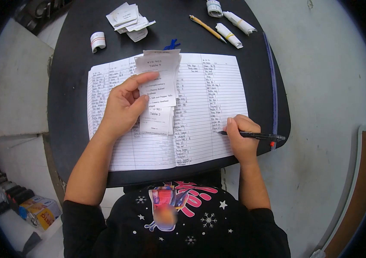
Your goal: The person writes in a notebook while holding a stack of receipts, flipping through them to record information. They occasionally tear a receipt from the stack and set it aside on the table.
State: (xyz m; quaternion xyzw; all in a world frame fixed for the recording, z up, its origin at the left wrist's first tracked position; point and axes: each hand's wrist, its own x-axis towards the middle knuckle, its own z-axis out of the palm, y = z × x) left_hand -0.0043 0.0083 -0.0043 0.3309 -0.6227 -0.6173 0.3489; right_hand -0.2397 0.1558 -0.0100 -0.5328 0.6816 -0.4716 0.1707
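Observation:
An open lined notebook [208,150] with handwritten columns lies on the black table. Over its middle is a stack of printed receipts [157,118], with "Table 9" and "Table 3" readable. My left hand [127,103] rests at the stack's left side, thumb and index finger on the top slip, apart from each other; the other fingers are curled. My right hand [243,136] is closed around a black pen [258,136], its tip at the lower part of the right page's handwritten column.
Loose receipts [129,19] lie in a pile at the back, with a banded roll [98,41] to their left. At the back right are a wooden-coloured pen [207,28] and several paper rolls [229,35]. A blue strip [271,86] runs along the table's right edge.

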